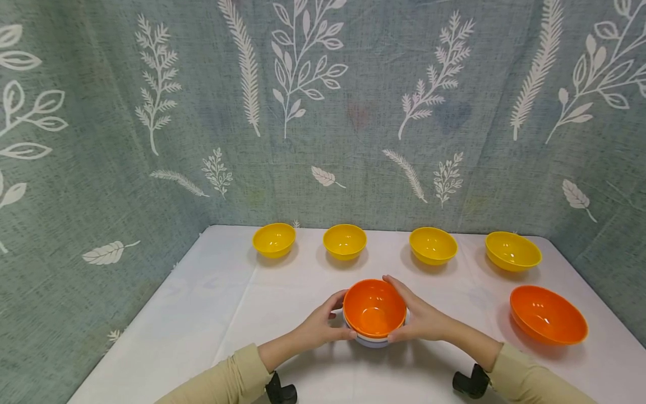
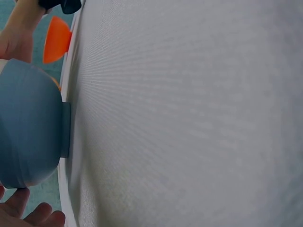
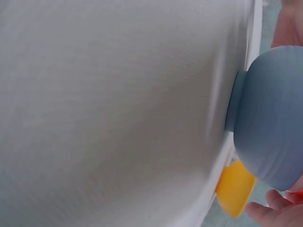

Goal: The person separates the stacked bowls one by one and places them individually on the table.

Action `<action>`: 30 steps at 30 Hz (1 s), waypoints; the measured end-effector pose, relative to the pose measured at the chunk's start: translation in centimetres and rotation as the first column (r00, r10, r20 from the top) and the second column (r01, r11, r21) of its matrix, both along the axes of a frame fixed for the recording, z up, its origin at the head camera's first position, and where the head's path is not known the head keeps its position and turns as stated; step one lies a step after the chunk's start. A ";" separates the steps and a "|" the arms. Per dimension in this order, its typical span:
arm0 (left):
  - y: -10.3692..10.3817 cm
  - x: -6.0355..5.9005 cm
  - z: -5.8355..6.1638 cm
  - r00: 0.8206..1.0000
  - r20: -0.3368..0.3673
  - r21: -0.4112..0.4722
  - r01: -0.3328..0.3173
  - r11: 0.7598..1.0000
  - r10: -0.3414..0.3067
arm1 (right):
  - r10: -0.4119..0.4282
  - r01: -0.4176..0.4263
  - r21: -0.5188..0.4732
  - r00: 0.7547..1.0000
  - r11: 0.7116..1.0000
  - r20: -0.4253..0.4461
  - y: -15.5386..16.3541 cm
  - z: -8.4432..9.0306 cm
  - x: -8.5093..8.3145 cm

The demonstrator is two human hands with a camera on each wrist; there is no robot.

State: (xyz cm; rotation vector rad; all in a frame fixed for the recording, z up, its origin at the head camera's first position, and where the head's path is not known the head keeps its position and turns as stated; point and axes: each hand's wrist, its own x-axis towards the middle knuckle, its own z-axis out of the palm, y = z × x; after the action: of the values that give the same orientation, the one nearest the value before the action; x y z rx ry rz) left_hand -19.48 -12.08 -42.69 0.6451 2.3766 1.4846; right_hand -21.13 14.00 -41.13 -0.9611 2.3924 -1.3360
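An orange bowl point(image 1: 375, 308) sits in the top of a nested stack, with a whitish rim just under it and a blue-grey bowl point(image 2: 31, 127) outermost at the bottom. The stack stands upright near the front middle of the table. My left hand point(image 1: 320, 325) holds it from the left, thumb toward the front and fingers round the side. From the right, my right hand point(image 1: 421, 314) grips it, thumb at the front and fingertips reaching the far rim. In the right wrist view, the blue-grey bowl point(image 3: 272, 113) hides part of the hands.
Along the back edge stand several yellow bowls point(image 1: 345, 242) in a row. A wider orange bowl point(image 1: 547, 315) is at the right of the white-covered table point(image 1: 212, 292). Patterned green-grey cloth point(image 1: 353, 168) hangs behind and at both sides.
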 end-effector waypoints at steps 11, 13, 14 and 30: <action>0.0 0.0 0.1 1.000 -0.007 -0.006 -0.003 1.000 0.003 | -0.043 0.043 0.010 0.999 0.999 0.008 -0.5 0.1 0.2; 0.0 0.0 0.2 1.000 -0.009 -0.005 -0.002 1.000 0.002 | -0.054 0.054 0.007 0.999 0.999 0.005 -0.6 0.0 0.2; 0.0 0.1 0.2 1.000 -0.008 -0.003 -0.001 1.000 0.001 | -0.059 0.059 0.005 0.998 0.998 0.002 -0.6 -0.1 0.2; 0.0 0.2 0.3 1.000 -0.019 -0.002 -0.004 1.000 0.004 | -0.119 0.118 -0.030 0.993 0.993 -0.026 -0.5 0.3 0.6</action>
State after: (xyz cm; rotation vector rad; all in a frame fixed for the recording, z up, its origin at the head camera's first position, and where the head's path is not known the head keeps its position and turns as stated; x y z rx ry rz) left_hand -19.30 -12.08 -42.42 0.6565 2.3942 1.4846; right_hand -20.49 13.47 -40.87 -0.8623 2.4927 -1.4099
